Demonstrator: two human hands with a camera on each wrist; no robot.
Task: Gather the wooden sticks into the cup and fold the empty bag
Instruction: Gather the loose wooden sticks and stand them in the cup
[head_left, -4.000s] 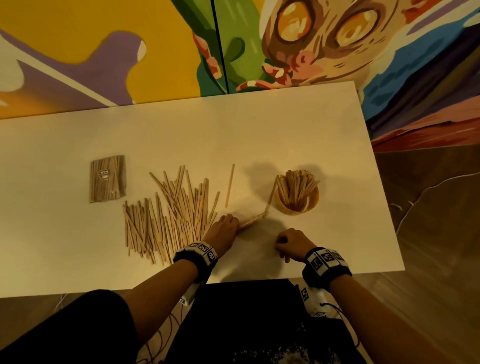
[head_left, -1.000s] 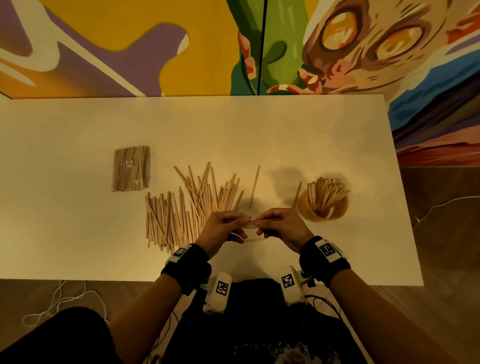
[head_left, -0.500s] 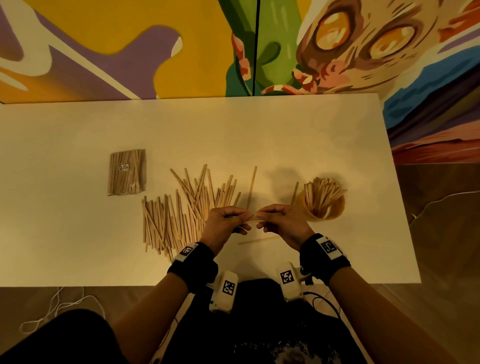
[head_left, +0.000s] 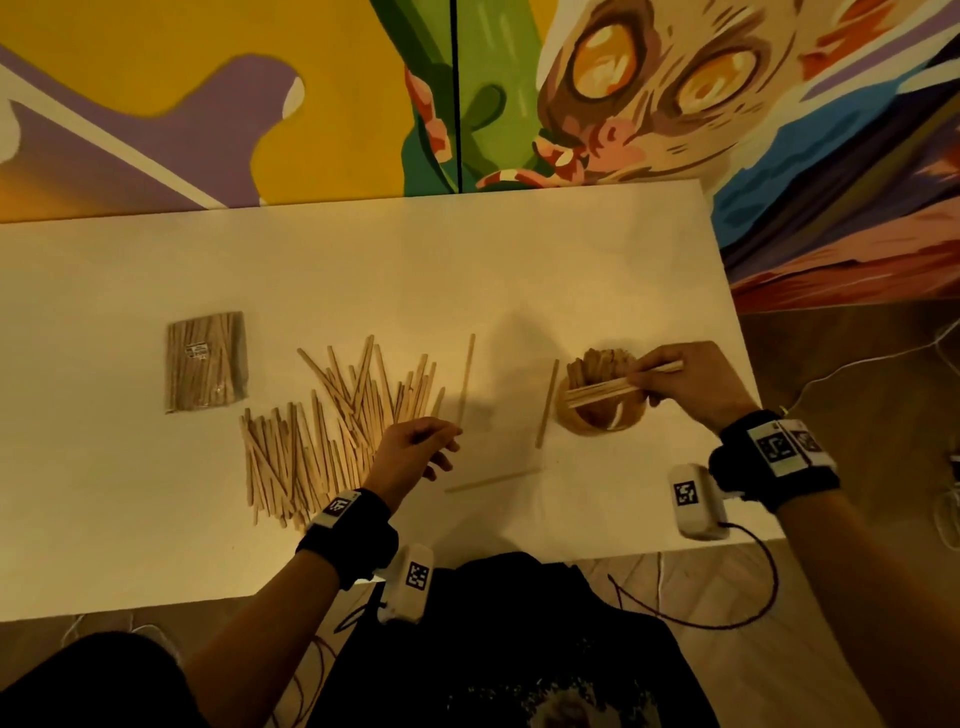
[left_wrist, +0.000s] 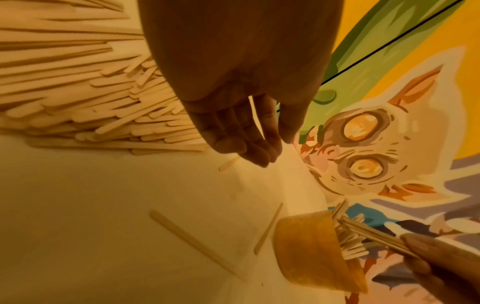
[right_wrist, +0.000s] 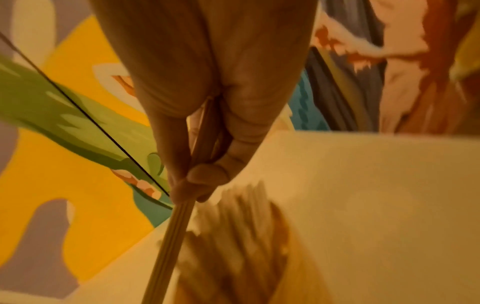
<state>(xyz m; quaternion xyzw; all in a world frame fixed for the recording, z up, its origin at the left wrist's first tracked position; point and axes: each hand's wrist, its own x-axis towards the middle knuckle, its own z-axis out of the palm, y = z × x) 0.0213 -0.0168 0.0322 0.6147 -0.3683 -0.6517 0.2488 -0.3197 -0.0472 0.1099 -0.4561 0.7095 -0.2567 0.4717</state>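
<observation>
A wide pile of wooden sticks (head_left: 332, 431) lies left of centre on the white table (head_left: 130, 519). A flat clear bag (head_left: 205, 361) with a small label lies further left. My right hand (head_left: 647, 371) pinches a small bundle of sticks (head_left: 605, 389) held slanted over the mouth of the orange cup (head_left: 592, 423), which is full of upright sticks. In the right wrist view my fingers (right_wrist: 205, 174) grip the bundle (right_wrist: 168, 246) above the blurred cup (right_wrist: 298, 257). My left hand (head_left: 441, 447) hovers at the pile's right edge, fingers relaxed and empty, as the left wrist view (left_wrist: 249, 144) confirms.
Three loose sticks lie between pile and cup: one upright-lying stick (head_left: 466, 379), one beside the cup (head_left: 547, 402), one near the front (head_left: 493, 479). A painted wall stands right behind the table. Cables (head_left: 841, 371) trail on the wooden floor to the right.
Both hands held the bundle together at the front centre. My right hand has since carried it right to the cup, and my left hand has let go and drifted toward the pile.
</observation>
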